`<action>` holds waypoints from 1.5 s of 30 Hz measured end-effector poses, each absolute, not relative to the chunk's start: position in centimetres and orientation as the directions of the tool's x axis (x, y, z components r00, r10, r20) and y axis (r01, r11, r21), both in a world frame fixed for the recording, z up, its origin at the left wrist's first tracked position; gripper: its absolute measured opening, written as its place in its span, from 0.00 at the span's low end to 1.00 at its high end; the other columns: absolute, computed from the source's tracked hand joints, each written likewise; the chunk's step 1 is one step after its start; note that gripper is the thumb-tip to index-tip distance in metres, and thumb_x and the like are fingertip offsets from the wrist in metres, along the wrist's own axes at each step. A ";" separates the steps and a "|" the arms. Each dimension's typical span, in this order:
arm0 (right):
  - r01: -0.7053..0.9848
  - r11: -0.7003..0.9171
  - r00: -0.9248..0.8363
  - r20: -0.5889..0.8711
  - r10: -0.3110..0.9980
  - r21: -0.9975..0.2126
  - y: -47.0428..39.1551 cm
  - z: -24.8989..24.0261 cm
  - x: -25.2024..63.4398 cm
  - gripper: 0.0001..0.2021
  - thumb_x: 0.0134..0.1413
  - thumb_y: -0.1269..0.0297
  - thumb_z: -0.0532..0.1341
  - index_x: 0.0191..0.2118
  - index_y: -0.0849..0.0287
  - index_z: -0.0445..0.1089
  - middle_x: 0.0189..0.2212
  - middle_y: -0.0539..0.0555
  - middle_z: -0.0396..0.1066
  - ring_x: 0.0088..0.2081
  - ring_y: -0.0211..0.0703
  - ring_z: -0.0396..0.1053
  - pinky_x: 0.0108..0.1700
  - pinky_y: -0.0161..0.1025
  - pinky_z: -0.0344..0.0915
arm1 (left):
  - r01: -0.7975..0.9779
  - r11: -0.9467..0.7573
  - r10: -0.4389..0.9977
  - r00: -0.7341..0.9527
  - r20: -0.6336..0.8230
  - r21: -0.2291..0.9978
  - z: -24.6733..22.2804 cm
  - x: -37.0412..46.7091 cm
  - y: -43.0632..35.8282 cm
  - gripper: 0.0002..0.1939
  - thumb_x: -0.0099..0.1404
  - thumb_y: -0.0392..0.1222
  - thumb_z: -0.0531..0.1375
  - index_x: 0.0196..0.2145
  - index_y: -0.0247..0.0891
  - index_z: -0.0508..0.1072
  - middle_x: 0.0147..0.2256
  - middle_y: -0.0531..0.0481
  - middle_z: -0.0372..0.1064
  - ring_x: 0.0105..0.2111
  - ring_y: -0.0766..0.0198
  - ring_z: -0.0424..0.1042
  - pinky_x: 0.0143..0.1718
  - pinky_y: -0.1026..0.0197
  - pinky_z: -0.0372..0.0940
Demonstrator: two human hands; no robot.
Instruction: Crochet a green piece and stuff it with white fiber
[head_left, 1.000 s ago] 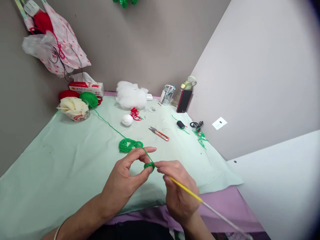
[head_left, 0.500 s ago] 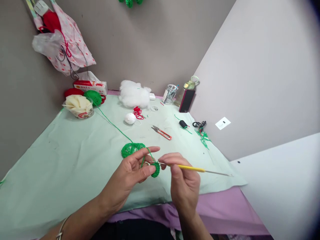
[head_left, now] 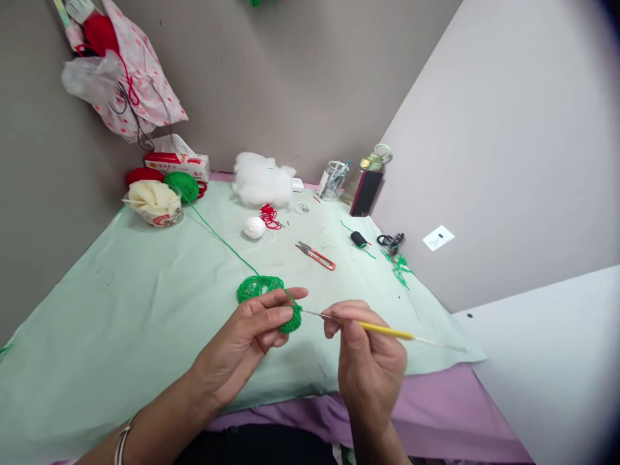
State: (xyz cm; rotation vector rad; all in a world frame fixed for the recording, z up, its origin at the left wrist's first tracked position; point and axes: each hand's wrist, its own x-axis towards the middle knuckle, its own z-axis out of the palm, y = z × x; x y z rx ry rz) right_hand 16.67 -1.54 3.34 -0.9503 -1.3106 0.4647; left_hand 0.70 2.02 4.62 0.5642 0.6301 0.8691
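Between thumb and fingers, my left hand [head_left: 249,336] pinches a small round green crochet piece [head_left: 291,321]. Green yarn runs from the piece over the index finger to a loose coil of green yarn [head_left: 259,284] just behind the hand. My right hand [head_left: 371,355] is closed round the yellow grip of a crochet hook [head_left: 382,330]. The hook's thin metal tip points left and reaches the edge of the green piece. From the coil a strand leads back to a green yarn ball [head_left: 183,186].
Red-handled thread snips [head_left: 316,256] lie beyond the hands, near a white yarn ball [head_left: 254,227], red yarn [head_left: 270,217] and fluffy stuffing [head_left: 264,181]. Further right are a black thread spool [head_left: 358,239], a phone [head_left: 366,194] and a glass jar [head_left: 333,181]. A tub [head_left: 157,206] stands left.
My right hand has drawn the hook to the right, its tip now at the piece's edge. The left thumb has shifted up, and the green piece is turned and slightly further left.
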 end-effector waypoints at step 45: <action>0.767 0.636 -0.274 0.853 0.444 -0.084 -2.0 0.7 16.6 0.18 0.61 0.79 0.61 0.52 0.57 0.76 0.43 0.61 0.77 0.45 0.48 0.74 0.42 0.44 0.76 | -0.297 0.361 0.891 0.390 -0.233 0.884 3.7 0.7 1.0 0.27 0.61 0.45 0.70 0.58 0.46 0.76 0.35 0.54 0.67 0.38 0.64 0.67 0.46 0.61 0.64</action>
